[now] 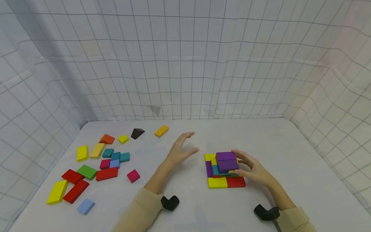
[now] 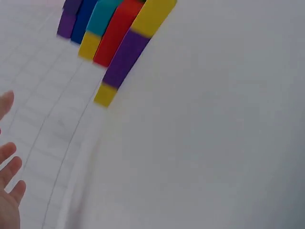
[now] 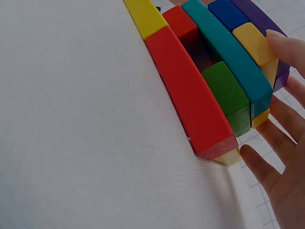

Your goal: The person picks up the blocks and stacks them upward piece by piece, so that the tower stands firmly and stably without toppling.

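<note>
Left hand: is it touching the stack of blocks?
Apart. The head view shows the left hand raised with bare table between it and the stack of blocks.

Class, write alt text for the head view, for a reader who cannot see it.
A person's right hand touches the side of a stack of coloured blocks topped with purple, on a white table. The left hand hovers open beside the stack, and loose blocks lie scattered at far left.
</note>
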{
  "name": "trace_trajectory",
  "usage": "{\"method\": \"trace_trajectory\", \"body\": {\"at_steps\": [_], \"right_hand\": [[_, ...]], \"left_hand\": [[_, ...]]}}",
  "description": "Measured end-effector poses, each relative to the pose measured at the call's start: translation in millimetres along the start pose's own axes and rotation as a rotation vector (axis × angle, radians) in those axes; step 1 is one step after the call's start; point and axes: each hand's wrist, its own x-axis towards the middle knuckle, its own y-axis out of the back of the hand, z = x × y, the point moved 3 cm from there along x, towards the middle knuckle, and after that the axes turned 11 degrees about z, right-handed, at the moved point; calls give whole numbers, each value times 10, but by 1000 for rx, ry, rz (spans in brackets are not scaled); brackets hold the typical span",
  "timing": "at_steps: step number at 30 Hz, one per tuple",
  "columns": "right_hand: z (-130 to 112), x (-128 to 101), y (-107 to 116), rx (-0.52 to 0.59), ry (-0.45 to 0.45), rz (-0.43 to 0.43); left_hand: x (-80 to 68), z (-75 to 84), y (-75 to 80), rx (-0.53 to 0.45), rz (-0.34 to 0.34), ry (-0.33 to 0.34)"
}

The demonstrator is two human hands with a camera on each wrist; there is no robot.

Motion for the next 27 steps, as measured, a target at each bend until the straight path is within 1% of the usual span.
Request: {"method": "trace_trajectory", "body": {"at_steps": [2,3,5,6,8,11,14,20,22,24,27], "right_hand": [[2,2,0,3,4,-2],[3,3,0,4,7,-2],[5,4,1,8,14,-3],[6,4,2,12,17,-3],[4,4,2,15,26,-3],[8,7,2,21,33,-3],[11,6,2,15,23,-1],[1,3,-7,0,-1,4],[2,1,-9,-1,-5,5],[4,0,-8,0,-3,6],[4,-3,-6,3,2,6]], "left_hand": [[58,-198,203,71,111,55],[78,-296,300,108,153,87],[98,-474,472,176,209,171],[104,-557,544,204,230,199],[104,-703,656,252,246,250],[92,-857,755,290,243,312],[102,-924,789,321,239,338],[149,-947,789,375,261,323],[149,-952,786,366,273,330],[145,-949,783,333,294,329],[138,-908,762,234,322,305]]}}
